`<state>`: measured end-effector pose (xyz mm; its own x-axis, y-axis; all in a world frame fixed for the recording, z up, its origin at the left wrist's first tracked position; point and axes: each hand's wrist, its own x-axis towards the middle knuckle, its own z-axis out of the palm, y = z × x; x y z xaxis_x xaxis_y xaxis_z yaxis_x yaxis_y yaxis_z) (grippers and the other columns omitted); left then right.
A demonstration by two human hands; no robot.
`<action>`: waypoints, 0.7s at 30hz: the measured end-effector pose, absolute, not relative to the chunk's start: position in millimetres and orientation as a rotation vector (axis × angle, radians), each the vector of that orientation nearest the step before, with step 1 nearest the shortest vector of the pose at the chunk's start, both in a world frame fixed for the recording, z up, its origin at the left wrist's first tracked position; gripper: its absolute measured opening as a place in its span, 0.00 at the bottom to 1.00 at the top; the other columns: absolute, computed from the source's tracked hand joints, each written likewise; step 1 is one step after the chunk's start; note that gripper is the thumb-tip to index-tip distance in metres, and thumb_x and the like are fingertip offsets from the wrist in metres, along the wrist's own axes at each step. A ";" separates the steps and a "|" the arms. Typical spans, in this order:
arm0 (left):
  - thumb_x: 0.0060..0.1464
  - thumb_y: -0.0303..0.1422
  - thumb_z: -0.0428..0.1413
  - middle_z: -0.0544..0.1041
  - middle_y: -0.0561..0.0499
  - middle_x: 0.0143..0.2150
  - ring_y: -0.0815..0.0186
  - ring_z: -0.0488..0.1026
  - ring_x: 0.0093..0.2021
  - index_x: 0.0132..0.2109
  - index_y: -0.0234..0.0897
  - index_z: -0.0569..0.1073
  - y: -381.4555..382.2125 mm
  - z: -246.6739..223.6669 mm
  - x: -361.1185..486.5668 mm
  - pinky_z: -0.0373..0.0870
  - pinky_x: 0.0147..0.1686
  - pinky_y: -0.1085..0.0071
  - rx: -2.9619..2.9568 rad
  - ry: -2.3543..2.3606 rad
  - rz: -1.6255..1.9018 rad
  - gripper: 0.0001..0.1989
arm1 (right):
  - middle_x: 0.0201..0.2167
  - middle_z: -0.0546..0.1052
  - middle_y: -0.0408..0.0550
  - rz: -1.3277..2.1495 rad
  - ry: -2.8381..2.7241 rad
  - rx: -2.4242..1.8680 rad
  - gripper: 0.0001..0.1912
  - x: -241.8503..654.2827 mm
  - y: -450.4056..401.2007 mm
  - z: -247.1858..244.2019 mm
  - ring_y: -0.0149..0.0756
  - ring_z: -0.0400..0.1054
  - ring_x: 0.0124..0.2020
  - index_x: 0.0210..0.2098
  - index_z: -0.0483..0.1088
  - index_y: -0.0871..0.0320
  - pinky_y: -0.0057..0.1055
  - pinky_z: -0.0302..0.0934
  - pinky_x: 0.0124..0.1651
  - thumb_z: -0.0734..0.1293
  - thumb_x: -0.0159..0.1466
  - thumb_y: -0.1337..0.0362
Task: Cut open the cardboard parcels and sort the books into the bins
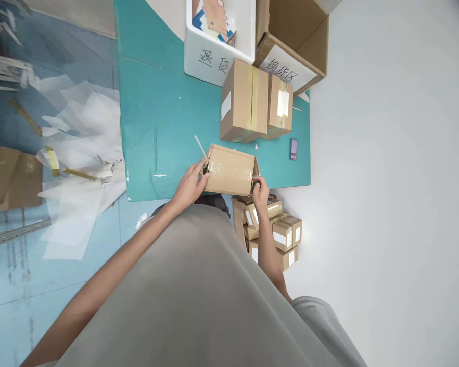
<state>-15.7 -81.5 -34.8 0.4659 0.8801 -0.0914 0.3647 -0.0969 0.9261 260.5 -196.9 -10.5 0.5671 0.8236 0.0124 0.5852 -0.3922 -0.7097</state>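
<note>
A brown cardboard box [231, 171] with shiny clear tape on its top face lies at the table's front edge, close to my body. My left hand [191, 184] grips its left end, thumb on the near side and fingers at the far side. A loose pale strip [200, 146] sticks up from that end. At the right end, where a flap stands out, my right hand [260, 193] is closed, with fingers pinched at the box's edge. Something small and dark shows by those fingertips, too hidden to name.
Two taped cartons [240, 102] [281, 109] stand behind the box on the green table [149, 127]. Beyond them are a white foam bin [202, 58] and an open carton [313, 58]. A phone [294, 149] lies right. Several small boxes [283, 234] are stacked below; papers [76, 117] litter the left.
</note>
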 end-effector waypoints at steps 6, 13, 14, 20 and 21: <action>0.67 0.52 0.54 0.72 0.40 0.70 0.51 0.68 0.69 0.72 0.40 0.68 -76.1 -39.1 -21.6 0.62 0.71 0.54 1.563 1.012 0.652 0.34 | 0.68 0.65 0.67 0.148 -0.952 -2.280 0.32 234.3 -202.3 -2.1 0.51 0.65 0.66 0.70 0.57 0.58 0.50 0.64 0.64 0.60 0.73 0.48; 0.68 0.60 0.42 0.72 0.36 0.70 0.50 0.71 0.68 0.70 0.37 0.69 -49.6 -98.0 -33.5 0.70 0.63 0.54 0.850 1.241 0.516 0.39 | 0.57 0.76 0.63 0.152 -1.156 -2.232 0.29 223.0 -184.0 -15.4 0.49 0.69 0.61 0.58 0.71 0.59 0.49 0.62 0.67 0.62 0.72 0.42; 0.68 0.61 0.42 0.73 0.34 0.69 0.50 0.72 0.67 0.68 0.36 0.70 -45.8 -107.9 -34.0 0.71 0.62 0.54 0.802 1.301 0.454 0.39 | 0.56 0.76 0.62 0.154 -1.126 -2.220 0.29 227.1 -185.6 -16.1 0.49 0.70 0.60 0.58 0.71 0.59 0.49 0.62 0.66 0.63 0.72 0.42; 0.59 0.58 0.57 0.81 0.33 0.57 0.51 0.78 0.56 0.48 0.36 0.78 -44.3 -126.9 -6.6 0.74 0.53 0.56 0.694 1.259 0.216 0.29 | 0.56 0.77 0.62 0.346 -0.867 -2.212 0.39 281.8 -211.0 -16.5 0.49 0.72 0.58 0.68 0.63 0.60 0.47 0.65 0.64 0.68 0.67 0.42; 0.57 0.57 0.59 0.82 0.35 0.54 0.52 0.79 0.53 0.46 0.36 0.78 -46.3 -123.5 1.2 0.74 0.51 0.58 0.674 1.213 0.206 0.27 | 0.58 0.77 0.64 0.395 -0.853 -2.204 0.38 290.8 -214.2 -16.9 0.49 0.72 0.59 0.66 0.66 0.61 0.46 0.65 0.64 0.67 0.67 0.42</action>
<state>1.2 -46.3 -123.5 0.3595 0.4906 -0.7938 0.2013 0.7899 0.5793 290.8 -214.2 -16.9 0.7331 0.6797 -0.0220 0.4558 -0.5152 -0.7258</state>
